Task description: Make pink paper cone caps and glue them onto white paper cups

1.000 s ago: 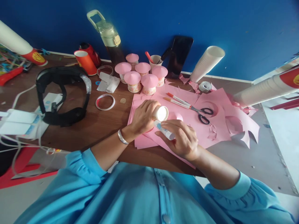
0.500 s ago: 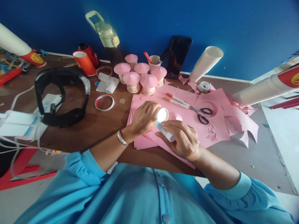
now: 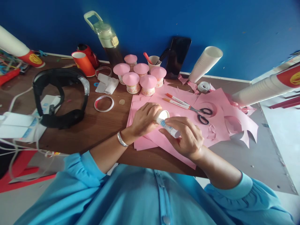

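My left hand (image 3: 144, 119) is wrapped round a small white paper cup (image 3: 164, 114), its open rim tilted toward me and to the right. Between the fingers and thumb of my right hand (image 3: 188, 139) is a white and blue glue stick (image 3: 169, 127), its far end against the cup's rim. Both hands are above layered pink paper sheets (image 3: 147, 140). Black-handled scissors (image 3: 202, 115) and two markers (image 3: 177, 102) lie on the paper to the right. Behind my hands stand several patterned cups with pink cone tops (image 3: 148, 82).
A black head strap (image 3: 61, 122) and a tape roll (image 3: 104, 103) lie on the left. At the back are a water bottle (image 3: 106, 39), an orange cup (image 3: 83, 64), a phone (image 3: 178, 56) and a stack of white cups (image 3: 206, 64). Another cup stack (image 3: 260, 90) lies right.
The glue stick and my right hand have shifted slightly to the right along the cup's rim. The cup has turned a little in my left hand. The view has moved slightly.
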A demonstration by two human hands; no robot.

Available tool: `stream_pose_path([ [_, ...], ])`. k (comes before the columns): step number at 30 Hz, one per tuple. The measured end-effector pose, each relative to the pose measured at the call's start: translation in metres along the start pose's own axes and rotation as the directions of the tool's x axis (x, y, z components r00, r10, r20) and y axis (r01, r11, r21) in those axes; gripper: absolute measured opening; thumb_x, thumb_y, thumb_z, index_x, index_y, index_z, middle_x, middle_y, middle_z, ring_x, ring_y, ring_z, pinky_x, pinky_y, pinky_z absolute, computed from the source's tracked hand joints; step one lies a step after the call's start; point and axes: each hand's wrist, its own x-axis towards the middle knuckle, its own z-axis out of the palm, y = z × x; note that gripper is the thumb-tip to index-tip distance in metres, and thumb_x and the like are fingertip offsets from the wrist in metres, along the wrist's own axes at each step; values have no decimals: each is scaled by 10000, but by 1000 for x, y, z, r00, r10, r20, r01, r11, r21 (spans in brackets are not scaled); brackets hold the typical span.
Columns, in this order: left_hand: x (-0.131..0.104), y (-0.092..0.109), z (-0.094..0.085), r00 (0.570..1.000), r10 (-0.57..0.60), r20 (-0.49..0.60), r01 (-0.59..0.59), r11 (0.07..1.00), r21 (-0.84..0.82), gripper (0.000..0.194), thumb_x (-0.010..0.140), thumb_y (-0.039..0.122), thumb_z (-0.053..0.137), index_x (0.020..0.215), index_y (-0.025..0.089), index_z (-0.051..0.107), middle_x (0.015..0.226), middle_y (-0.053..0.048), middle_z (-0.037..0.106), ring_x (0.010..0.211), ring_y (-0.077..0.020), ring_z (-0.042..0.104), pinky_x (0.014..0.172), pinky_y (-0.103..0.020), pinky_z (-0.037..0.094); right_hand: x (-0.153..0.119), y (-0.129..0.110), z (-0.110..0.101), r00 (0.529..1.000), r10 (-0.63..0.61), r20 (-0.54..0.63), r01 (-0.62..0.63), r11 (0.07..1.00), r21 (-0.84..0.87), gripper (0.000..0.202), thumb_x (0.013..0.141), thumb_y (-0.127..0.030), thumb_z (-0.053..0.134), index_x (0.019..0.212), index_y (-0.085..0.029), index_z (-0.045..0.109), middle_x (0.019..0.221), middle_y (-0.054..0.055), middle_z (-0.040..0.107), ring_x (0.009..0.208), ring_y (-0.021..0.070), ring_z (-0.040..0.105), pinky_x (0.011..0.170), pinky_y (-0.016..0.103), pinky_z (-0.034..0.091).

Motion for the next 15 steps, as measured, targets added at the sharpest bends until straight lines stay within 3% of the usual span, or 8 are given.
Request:
stream_pose_path([
  [5,1,1,0,1000,23,-21,-23,1000,-10,269,1010,386,560,1161,165,532,1022,-117,709,939,-259,681,804,-389,598,0,0,0,1000,26,-9,-26,1000,-9,313,903,-153,770,1180,-154,624,946,95,771,853,218,751,723,331,628],
  [10,-1,3,-3,999,-21,29,22,999,-41,252,976,270,576,1207,183,525,1063,-117,704,982,-261,681,844,-403,593,-5,-7,1,997,-32,67,30,999,26,326,925,-174,759,1213,-160,608,972,77,774,871,196,758,680,293,611],
  [15,-3,0,2,1000,-4,8,5,999,-48,302,986,387,600,1190,177,529,1057,-130,702,976,-274,679,834,-417,588,2,0,-5,1000,24,10,-24,1000,14,311,914,-172,767,1187,-168,618,945,89,767,861,218,757,716,331,625],
])
